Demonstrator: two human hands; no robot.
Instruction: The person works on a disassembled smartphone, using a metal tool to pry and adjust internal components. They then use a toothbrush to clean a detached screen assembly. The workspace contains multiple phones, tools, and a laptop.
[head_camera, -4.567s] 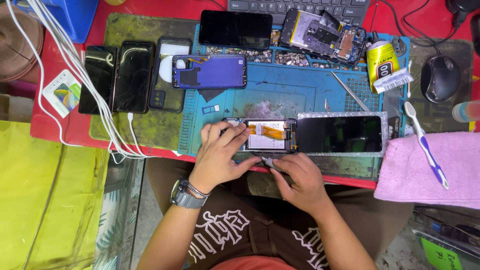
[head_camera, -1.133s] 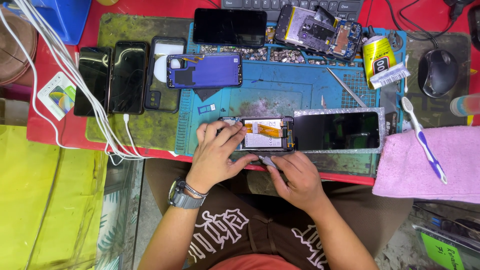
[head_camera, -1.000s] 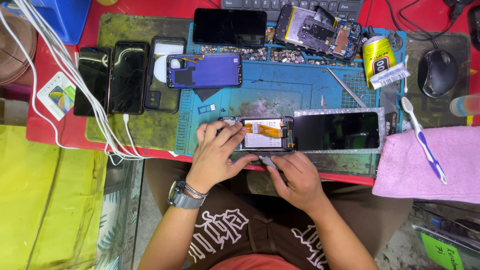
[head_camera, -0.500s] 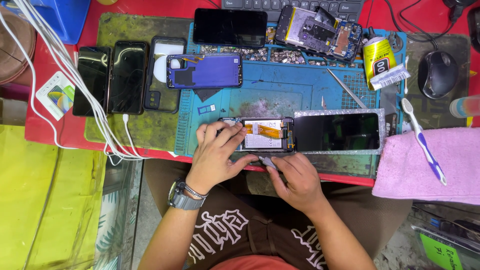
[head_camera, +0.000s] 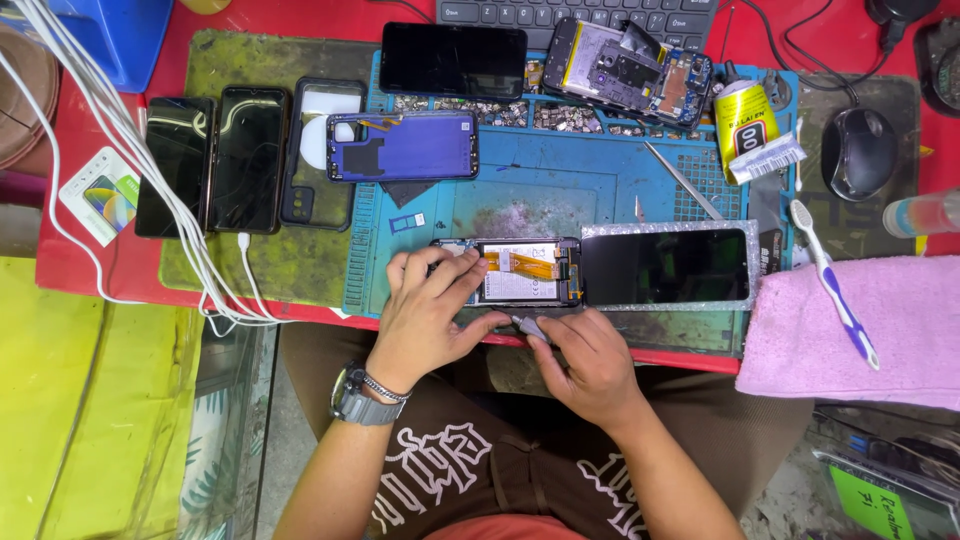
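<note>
Seen from the head camera: an opened phone (head_camera: 522, 272), back cover off and an orange flex cable showing, lying on the near edge of a blue work mat (head_camera: 560, 190). Left hand (head_camera: 432, 312) laid over the phone's left end, fingers spread and pressing it down, a watch on the wrist. Right hand (head_camera: 585, 358) just below the phone's lower edge, fingertips pinched on a small grey tool (head_camera: 530, 325) whose tip meets that edge. Just right of the phone, a dark screen in a glittery case (head_camera: 668, 265). Farther back on the mat, a blue back cover (head_camera: 405, 146), another stripped phone (head_camera: 630, 72) and a yellow glue tube (head_camera: 743, 125). Off to the right, a pink towel (head_camera: 860, 325) with a toothbrush (head_camera: 832, 285) lying on it.
</note>
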